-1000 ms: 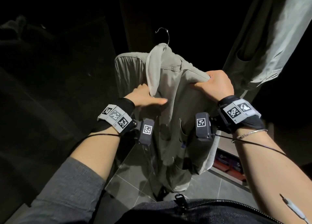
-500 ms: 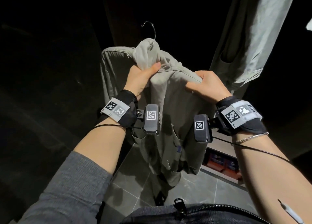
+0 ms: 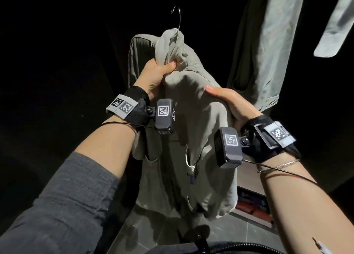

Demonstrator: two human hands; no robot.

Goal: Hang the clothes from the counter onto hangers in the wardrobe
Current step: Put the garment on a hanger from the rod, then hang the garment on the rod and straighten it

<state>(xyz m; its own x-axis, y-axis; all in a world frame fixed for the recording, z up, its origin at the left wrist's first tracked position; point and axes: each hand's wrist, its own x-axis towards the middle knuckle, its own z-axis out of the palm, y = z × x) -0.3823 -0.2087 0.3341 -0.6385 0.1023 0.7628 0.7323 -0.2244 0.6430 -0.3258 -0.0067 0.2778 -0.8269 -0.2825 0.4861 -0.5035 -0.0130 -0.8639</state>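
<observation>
A pale grey-green jacket [image 3: 193, 123] hangs in front of me on a hanger whose metal hook [image 3: 178, 17] sticks up above the collar. My left hand [image 3: 157, 73] is closed around the bunched collar fabric just under the hook. My right hand [image 3: 232, 102] grips the jacket's right shoulder, thumb on top and fingers tucked under the cloth. The hanger's body is hidden inside the jacket. The hook is free in the dark air, touching nothing that I can see.
Another pale garment [image 3: 268, 49] hangs at the right, with a lighter sleeve [image 3: 337, 24] further right. A low shelf with reddish items [image 3: 252, 206] stands at the lower right above a grey tiled floor [image 3: 235, 232]. The left side is dark.
My left hand rose from the jacket's front to the collar and closed around it. The jacket and hook lifted higher. My right hand kept its hold on the shoulder.
</observation>
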